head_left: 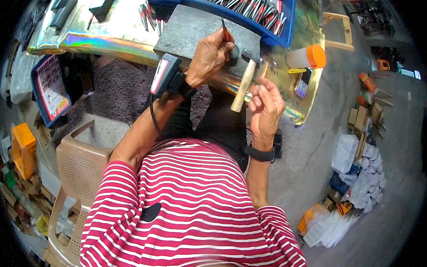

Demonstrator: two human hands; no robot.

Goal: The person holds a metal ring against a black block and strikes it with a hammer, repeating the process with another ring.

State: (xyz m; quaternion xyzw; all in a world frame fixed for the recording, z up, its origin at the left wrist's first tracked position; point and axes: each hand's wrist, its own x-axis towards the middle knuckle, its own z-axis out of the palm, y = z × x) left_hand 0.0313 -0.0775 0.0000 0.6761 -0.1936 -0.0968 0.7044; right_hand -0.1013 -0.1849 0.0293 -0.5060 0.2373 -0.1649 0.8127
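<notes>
My left hand (209, 58) is closed around a slim red-and-black pen-shaped tool (225, 32), held upright over a grey stone-like block (184, 31). A dark round piece (234, 52) shows beside its fingers. A hammer (244, 87) lies at the block's right front corner, its pale wooden handle pointing toward me. Just right of that handle is my right hand (267, 103), palm turned up and fingers loosely curled. I see nothing in it for certain, and it does not grip the hammer.
A blue tray (285, 35) full of similar red-and-black tools stands behind the block, with several more tools (151, 19) loose at its left. An orange-lidded jar (305, 57) and a phone (303, 83) are on the right. A plastic chair (83, 162) stands at lower left.
</notes>
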